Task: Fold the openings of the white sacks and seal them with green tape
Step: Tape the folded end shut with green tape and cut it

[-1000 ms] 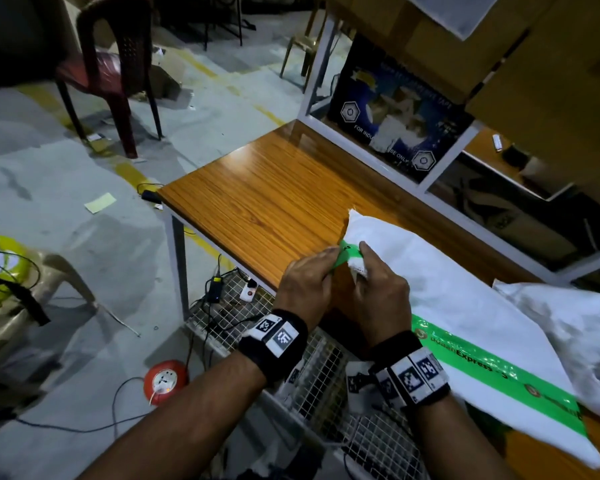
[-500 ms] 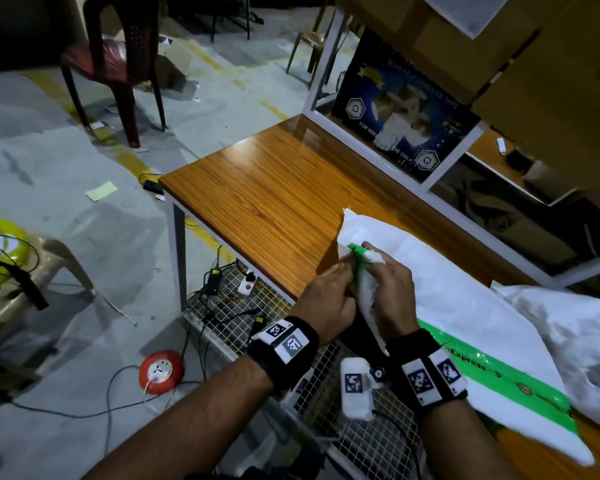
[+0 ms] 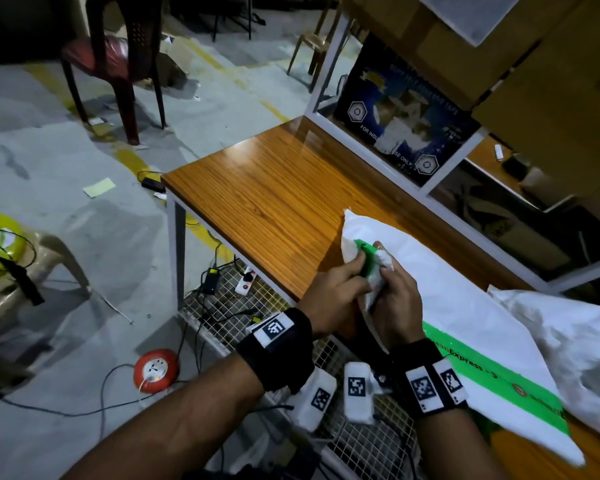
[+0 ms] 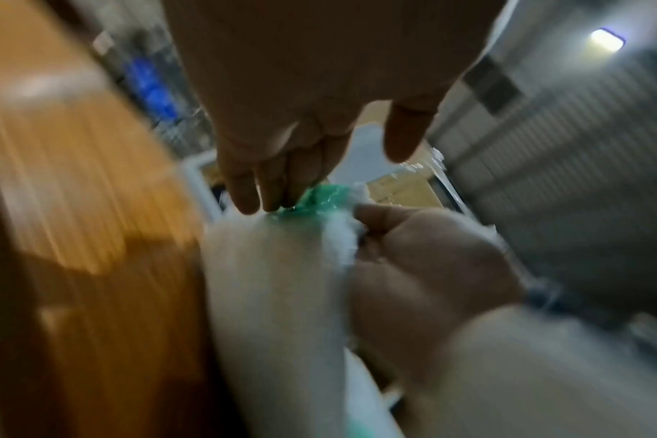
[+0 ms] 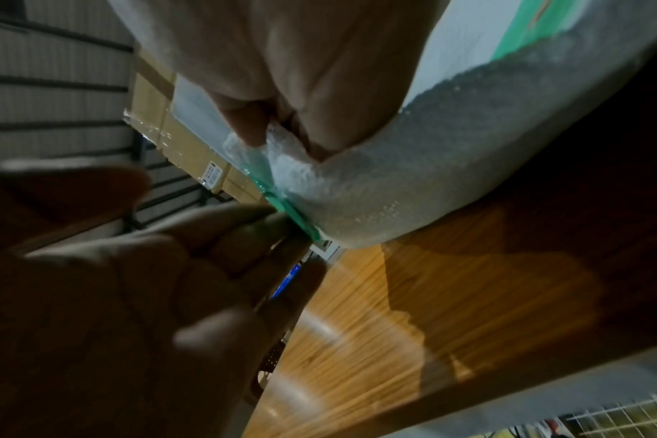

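Note:
A white sack lies across the wooden table, with green tape running along its near edge. The tape end wraps over the sack's folded left corner. My right hand grips that bunched corner, thumb and fingers curled round it. My left hand lies beside it with straight fingers pressing the tape end onto the sack. The right wrist view shows the left hand touching the tape on the sack.
A second white sack lies at the right, against the first. A white metal rack with a blue box borders the table's far side. A wire shelf with cables sits below. A red chair and an orange socket reel stand on the floor.
The left hand has carried the loose tape end up over the sack's corner and now presses it flat. The right hand keeps its grip on the corner, which has shifted slightly.

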Motion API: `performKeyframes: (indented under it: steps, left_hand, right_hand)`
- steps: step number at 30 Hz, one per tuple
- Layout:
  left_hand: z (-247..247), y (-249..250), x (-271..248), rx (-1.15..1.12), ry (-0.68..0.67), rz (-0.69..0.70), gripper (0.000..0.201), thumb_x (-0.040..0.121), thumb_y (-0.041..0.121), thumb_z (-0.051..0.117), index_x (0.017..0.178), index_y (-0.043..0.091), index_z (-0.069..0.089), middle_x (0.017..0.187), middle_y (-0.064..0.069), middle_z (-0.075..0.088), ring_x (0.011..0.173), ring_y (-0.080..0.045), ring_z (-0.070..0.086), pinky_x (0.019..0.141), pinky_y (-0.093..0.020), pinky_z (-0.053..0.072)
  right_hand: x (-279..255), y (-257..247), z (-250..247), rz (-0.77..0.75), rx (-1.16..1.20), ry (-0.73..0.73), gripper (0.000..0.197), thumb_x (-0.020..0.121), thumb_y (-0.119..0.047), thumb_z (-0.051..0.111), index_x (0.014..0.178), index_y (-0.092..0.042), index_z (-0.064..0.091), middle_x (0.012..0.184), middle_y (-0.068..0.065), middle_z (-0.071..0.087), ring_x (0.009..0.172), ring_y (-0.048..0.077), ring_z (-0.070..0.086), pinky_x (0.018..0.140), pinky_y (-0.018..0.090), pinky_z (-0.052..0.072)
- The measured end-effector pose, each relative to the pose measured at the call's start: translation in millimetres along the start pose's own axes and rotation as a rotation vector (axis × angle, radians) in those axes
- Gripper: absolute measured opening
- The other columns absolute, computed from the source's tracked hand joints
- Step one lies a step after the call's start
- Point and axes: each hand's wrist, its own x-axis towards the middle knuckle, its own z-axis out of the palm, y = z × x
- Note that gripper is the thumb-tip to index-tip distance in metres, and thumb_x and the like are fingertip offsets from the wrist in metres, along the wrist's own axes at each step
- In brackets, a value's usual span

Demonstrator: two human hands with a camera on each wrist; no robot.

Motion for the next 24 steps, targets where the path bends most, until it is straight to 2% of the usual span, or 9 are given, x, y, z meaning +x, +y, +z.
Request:
performKeyframes:
  steps: [3,5,6,8,11,15,17,21,24]
  left_hand:
    - [4.4,4.4,1.9,-0.273,-0.062,0.073,0.054,0.093,0.038,0.053,0.144,0.019,0.051,0.138,0.004,0.059,0.13,-0.006,0.052,0.11,-0.029,0.039]
    - [1.4,9.9,-0.2,-0.434,-0.053,0.034,0.035,0.104,0.03,0.042,0.134,0.019,0.057,0.115,0.012,0.067,0.111,0.001,0.061,0.099,-0.02,0.04]
    - [-2.9,9.8,-0.6,-0.496,-0.036,-0.009,0.034,0.106,0.033,0.038,0.127,0.017,0.06,0.092,0.008,0.067,0.091,-0.008,0.064,0.091,-0.023,0.04]
    - [-16.5,5.4,1.3,-0.582,0.011,-0.121,0.047,0.098,0.053,0.042,0.101,0.014,0.067,0.07,-0.008,0.045,0.066,-0.029,0.039,0.071,-0.03,0.032]
    - [-37.9,-3.1,9.1,-0.584,0.013,-0.282,0.066,0.084,0.07,0.05,0.097,0.01,0.072,0.08,-0.014,0.049,0.072,-0.022,0.04,0.07,-0.036,0.035]
    - [-49.1,-5.3,18.3,-0.434,0.092,-0.395,0.039,0.08,0.04,0.078,0.089,0.006,0.059,0.065,-0.009,0.047,0.048,-0.019,0.047,0.055,-0.027,0.04]
    - [-55.5,-18.1,22.7,-0.225,0.155,-0.378,0.032,0.072,0.023,0.085,0.078,0.002,0.062,0.064,-0.011,0.05,0.05,-0.022,0.05,0.051,-0.031,0.042]
    - [-66.3,-44.1,24.6,-0.107,0.174,-0.389,0.018,0.075,0.003,0.078,0.092,0.0,0.075,0.093,-0.018,0.075,0.088,-0.034,0.072,0.082,-0.046,0.058]
    - [-70.6,-48.4,30.1,-0.127,0.258,-0.404,0.024,0.081,0.0,0.075,0.105,-0.003,0.07,0.091,-0.018,0.073,0.066,-0.023,0.07,0.052,-0.032,0.058]
  right_hand:
    - [-1.5,1.1,-1.7,0.055,-0.039,-0.28,0.041,0.095,0.007,0.05,0.136,0.014,0.047,0.135,0.029,0.055,0.132,0.015,0.05,0.099,0.01,0.042]
    - [0.6,5.0,-4.7,-0.027,-0.216,-0.178,0.049,0.101,0.002,0.036,0.149,-0.006,0.04,0.125,0.035,0.056,0.119,0.044,0.053,0.082,0.014,0.045]
    - [-3.1,3.0,-3.2,-0.077,-0.374,-0.203,0.053,0.1,-0.007,0.032,0.151,-0.016,0.039,0.125,0.034,0.057,0.119,0.047,0.052,0.077,0.019,0.044]
    - [-10.0,0.8,-5.1,-0.093,-0.626,-0.24,0.059,0.094,-0.02,0.029,0.152,-0.023,0.037,0.145,0.012,0.054,0.135,0.021,0.05,0.097,0.028,0.049]
    - [-20.9,8.2,-5.6,-0.197,-1.11,-0.336,0.066,0.092,-0.032,0.026,0.157,-0.02,0.023,0.164,-0.005,0.019,0.151,0.004,0.015,0.124,0.036,0.019]
    - [-24.7,32.1,-8.8,-0.167,-1.476,-0.516,0.071,0.092,-0.033,0.023,0.159,-0.017,0.006,0.161,-0.009,-0.004,0.153,0.01,-0.003,0.125,0.043,0.006]
    - [-27.7,35.1,-16.8,-0.221,-1.688,-0.469,0.073,0.09,-0.038,0.017,0.159,-0.013,0.009,0.166,0.001,0.004,0.154,0.016,0.002,0.124,0.05,0.008]
    - [-58.7,41.3,-47.2,-0.264,-1.942,-0.148,0.07,0.096,-0.048,0.019,0.155,-0.011,0.029,0.163,0.011,0.022,0.152,0.025,0.017,0.12,0.058,0.016]
    - [-98.6,31.9,-82.7,-0.36,-1.783,0.082,0.066,0.091,-0.033,0.033,0.153,-0.011,0.035,0.163,0.011,0.024,0.153,0.024,0.017,0.122,0.056,0.011]
